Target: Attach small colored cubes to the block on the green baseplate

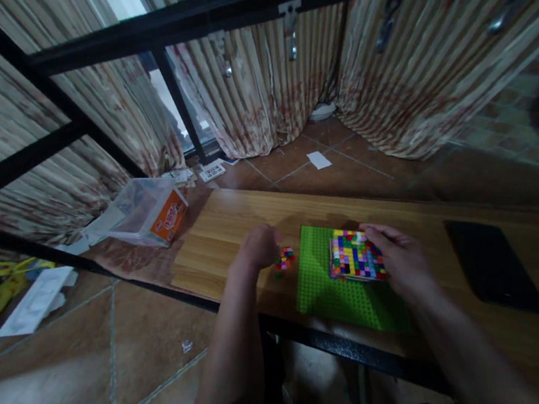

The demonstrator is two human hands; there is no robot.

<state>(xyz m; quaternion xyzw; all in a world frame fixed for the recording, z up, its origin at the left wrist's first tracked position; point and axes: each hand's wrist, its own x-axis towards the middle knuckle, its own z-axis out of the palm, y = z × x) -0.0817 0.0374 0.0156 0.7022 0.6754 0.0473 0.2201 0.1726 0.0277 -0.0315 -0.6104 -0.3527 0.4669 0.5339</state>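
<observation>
A green studded baseplate (334, 296) lies on the wooden table (232, 223). On its upper right part sits a square block of many-coloured small bricks (355, 255). My right hand (401, 257) rests against the right edge of that block, fingers curled over its top corner. My left hand (258, 246) is closed into a loose fist just left of the baseplate, right beside a small heap of loose coloured bricks (284, 259). Whether the left fingers hold a brick is hidden.
A black flat slab (491, 265) lies on the table at the right. On the tiled floor at the left stand a clear plastic box with an orange label (149, 211) and scattered papers (34, 299). Curtains hang behind. A black metal frame crosses overhead.
</observation>
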